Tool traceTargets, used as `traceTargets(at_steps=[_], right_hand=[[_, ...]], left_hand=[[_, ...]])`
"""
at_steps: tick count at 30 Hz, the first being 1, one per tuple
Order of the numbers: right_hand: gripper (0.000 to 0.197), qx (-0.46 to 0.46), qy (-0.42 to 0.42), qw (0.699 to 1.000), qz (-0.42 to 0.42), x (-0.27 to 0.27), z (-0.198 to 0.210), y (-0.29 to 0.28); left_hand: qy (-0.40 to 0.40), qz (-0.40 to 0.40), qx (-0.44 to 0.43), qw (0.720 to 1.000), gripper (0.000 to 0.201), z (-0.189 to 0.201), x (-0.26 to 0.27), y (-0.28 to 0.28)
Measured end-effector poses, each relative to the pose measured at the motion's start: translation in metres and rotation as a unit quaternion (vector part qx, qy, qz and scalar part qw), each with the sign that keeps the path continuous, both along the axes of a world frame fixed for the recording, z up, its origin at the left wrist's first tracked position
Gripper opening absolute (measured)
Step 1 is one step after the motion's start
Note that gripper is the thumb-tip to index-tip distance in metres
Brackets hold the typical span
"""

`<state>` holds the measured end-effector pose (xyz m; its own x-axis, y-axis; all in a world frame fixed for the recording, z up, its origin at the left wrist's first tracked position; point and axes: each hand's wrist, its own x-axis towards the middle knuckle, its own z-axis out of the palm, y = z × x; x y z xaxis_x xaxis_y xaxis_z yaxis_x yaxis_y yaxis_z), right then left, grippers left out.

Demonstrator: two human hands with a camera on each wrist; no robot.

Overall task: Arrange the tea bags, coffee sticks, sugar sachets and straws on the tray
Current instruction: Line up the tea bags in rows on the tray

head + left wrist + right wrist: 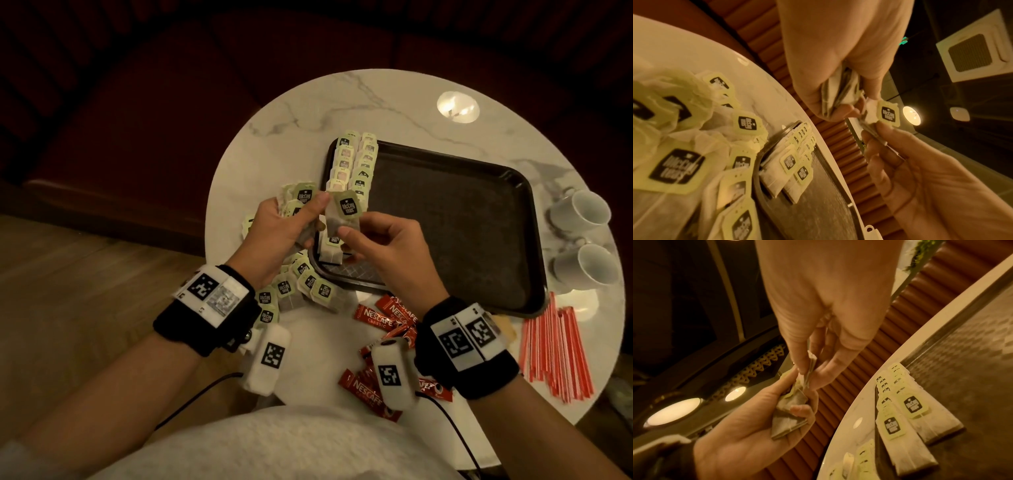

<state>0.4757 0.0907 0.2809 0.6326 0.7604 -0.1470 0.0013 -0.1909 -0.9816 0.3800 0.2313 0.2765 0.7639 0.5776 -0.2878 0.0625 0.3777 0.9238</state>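
Observation:
My left hand (305, 219) grips a small bunch of tea bags (838, 92) over the table's left side. My right hand (349, 230) pinches one tea bag (344, 209) with a green tag at the edge of that bunch, above the near left corner of the black tray (445, 222). In the right wrist view my right hand (807, 371) holds this bag by its edge next to my left hand (748, 423). Two rows of tea bags (356, 164) lie along the tray's left side. Loose tea bags (301, 284) are piled on the table left of the tray.
Red coffee sticks (387, 317) lie on the round marble table (308, 120) in front of the tray. Red-and-white straws (555, 346) lie at the near right. Two white cups (582, 212) lie on their sides right of the tray. Most of the tray floor is bare.

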Motion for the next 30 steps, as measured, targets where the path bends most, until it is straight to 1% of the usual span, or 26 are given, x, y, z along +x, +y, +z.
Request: traceTargets(at_steps=[3, 6, 9, 11, 13, 16, 18, 21, 23, 27, 28, 30], right_hand=[[0.015, -0.020, -0.071, 0.997, -0.014, 0.000, -0.002, -0.001], [0.012, -0.043, -0.144, 0.989, -0.015, -0.001, -0.004, -0.002], [0.012, -0.053, -0.177, 0.982, -0.021, -0.002, -0.007, -0.003], [0.013, -0.057, -0.178, 0.982, -0.017, -0.001, -0.008, -0.003], [0.015, -0.050, -0.134, 0.990, -0.002, 0.001, -0.007, -0.004], [0.019, -0.024, -0.006, 0.999, 0.021, 0.004, -0.003, -0.006], [0.021, -0.014, 0.050, 0.998, 0.025, 0.005, -0.002, -0.007], [0.025, -0.009, 0.087, 0.996, 0.036, 0.008, -0.004, -0.007], [0.025, -0.005, 0.114, 0.993, 0.039, 0.008, -0.005, -0.007], [0.031, 0.008, 0.182, 0.983, -0.007, 0.009, -0.003, -0.005], [0.031, 0.010, 0.172, 0.985, -0.011, 0.009, -0.003, -0.006], [0.025, 0.004, 0.118, 0.993, -0.010, 0.008, -0.005, -0.008]], left_hand=[[0.009, 0.019, 0.046, 0.999, 0.011, -0.002, -0.001, 0.000], [-0.009, 0.015, 0.078, 0.997, 0.009, 0.003, 0.001, -0.005], [-0.020, 0.002, 0.106, 0.994, 0.012, 0.005, 0.003, -0.010], [-0.020, -0.010, 0.117, 0.993, 0.018, 0.005, 0.004, -0.011], [-0.015, -0.014, 0.102, 0.995, 0.018, 0.004, 0.004, -0.010], [-0.015, -0.020, 0.069, 0.997, 0.018, 0.004, 0.002, -0.008], [-0.005, -0.023, 0.058, 0.998, 0.014, 0.003, 0.001, -0.006], [0.011, -0.012, 0.035, 0.999, 0.009, -0.001, 0.001, -0.004], [0.007, -0.006, 0.018, 1.000, 0.009, -0.001, 0.001, -0.003], [0.009, -0.006, 0.019, 1.000, 0.011, -0.002, 0.002, -0.003], [0.010, -0.005, 0.020, 1.000, 0.011, -0.002, 0.002, -0.002], [0.005, -0.005, 0.020, 1.000, 0.010, -0.004, 0.002, -0.002]])
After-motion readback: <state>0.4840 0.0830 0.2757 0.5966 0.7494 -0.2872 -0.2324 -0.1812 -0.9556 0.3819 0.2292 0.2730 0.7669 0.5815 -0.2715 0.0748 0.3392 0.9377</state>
